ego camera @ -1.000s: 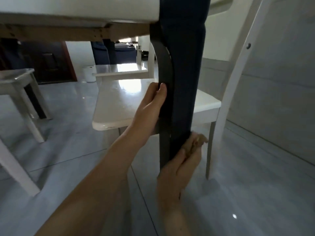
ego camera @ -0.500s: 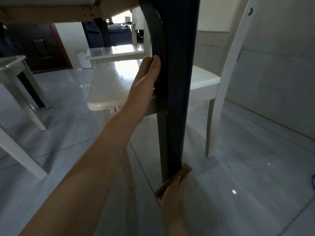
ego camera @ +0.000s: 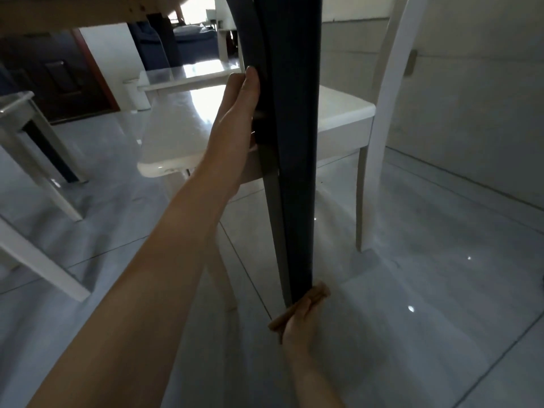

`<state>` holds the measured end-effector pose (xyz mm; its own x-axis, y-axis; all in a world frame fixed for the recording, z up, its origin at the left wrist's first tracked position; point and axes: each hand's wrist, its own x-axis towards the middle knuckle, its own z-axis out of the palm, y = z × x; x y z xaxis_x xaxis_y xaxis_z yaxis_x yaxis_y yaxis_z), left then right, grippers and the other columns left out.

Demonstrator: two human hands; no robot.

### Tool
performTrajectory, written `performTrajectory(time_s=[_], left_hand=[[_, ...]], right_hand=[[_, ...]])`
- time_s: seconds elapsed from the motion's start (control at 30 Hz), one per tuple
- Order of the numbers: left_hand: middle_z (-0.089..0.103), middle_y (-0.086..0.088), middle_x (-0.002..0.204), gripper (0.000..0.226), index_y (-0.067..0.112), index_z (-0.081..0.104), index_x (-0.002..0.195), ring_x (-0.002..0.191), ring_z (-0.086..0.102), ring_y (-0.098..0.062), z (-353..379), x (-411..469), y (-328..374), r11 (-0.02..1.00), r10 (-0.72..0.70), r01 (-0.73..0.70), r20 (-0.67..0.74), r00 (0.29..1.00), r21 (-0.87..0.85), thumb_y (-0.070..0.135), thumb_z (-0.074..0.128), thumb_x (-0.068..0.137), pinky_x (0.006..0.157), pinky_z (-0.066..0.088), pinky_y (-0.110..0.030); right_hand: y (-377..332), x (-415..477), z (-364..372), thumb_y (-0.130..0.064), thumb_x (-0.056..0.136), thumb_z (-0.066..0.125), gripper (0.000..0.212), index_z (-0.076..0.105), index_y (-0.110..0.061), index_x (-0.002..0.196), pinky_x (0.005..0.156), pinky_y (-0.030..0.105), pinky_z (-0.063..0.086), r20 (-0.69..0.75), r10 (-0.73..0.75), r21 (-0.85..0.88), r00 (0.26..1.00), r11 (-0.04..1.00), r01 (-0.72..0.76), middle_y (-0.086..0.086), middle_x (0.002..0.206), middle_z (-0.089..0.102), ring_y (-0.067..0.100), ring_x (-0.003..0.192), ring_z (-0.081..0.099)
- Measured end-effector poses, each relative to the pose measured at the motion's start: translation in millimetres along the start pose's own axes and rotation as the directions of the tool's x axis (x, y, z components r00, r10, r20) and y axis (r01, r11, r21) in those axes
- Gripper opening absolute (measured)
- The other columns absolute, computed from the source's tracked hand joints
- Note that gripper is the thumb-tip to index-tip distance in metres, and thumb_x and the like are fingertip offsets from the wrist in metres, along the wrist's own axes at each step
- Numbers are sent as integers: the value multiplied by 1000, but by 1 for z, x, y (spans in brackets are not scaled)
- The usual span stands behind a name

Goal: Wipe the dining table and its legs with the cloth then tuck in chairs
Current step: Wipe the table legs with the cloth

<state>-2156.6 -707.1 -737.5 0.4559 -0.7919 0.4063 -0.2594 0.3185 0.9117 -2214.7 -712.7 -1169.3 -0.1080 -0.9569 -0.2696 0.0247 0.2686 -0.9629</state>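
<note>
Table leg (ego camera: pixel 295 178) — dark, tapering, upright through the centre of the view, its foot on the grey tiled floor (ego camera: pixel 426 290) at about 6 o'clock from frame centre.

Left hand (ego camera: pixel 240 113) — at roughly 11 o'clock from centre, palm and fingers laid flat along the leg's left edge well up its height; the hand steadies the leg and does not close around it, as far as the angle shows.

Right hand (ego camera: pixel 303 322) — at about 6 o'clock, low by the leg's foot, fingers closed on the cloth and pressing it against the bottom of the leg.

Cloth (ego camera: pixel 316 293) — tan, folded, wrapped at the leg's lowest part; one end shows at the leg's right side, another edge below the fingers on the left. Whether it touches the floor is hard to tell.

White chair (ego camera: pixel 341 113) — behind the leg, seat at 1 o'clock, glossy, back post rising at the right.

Second white chair (ego camera: pixel 44 172) — at 9 o'clock, only legs and seat corner in view.

Table underside (ego camera: pixel 73 16) — pale wood rail at 11 o'clock, top edge of frame.
</note>
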Motion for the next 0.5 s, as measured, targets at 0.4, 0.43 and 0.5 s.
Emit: performTrajectory(time_s=[0.4,0.43,0.5], left_hand=[[65,10,95,44,12,52,124,90,67,-8,1,-2,5,1000,0,0,-13,1000,-21,43,33,101,81,55,-29],[66,10,96,43,12,53,124,91,67,-9,1,-1,5,1000,5,-5,-20,1000,-25,43,34,101,84,55,-31],[67,7,101,41,13,54,123,93,67,-8,2,0,4,1000,10,-10,-19,1000,-10,42,34,101,88,55,-33]], right_hand=[[-265,-86,-18,-31,98,49,41,41,-57,129,96,19,43,18,-543,405,840,772,490,-28,123,52,-6,117,51],[-290,-86,-19,-27,97,51,46,39,-56,131,93,15,42,-11,-618,365,786,730,578,-27,122,49,-5,116,50],[-324,-81,-23,-30,96,49,52,32,-43,144,93,20,45,-63,-755,221,653,628,747,-9,123,44,8,113,51]])
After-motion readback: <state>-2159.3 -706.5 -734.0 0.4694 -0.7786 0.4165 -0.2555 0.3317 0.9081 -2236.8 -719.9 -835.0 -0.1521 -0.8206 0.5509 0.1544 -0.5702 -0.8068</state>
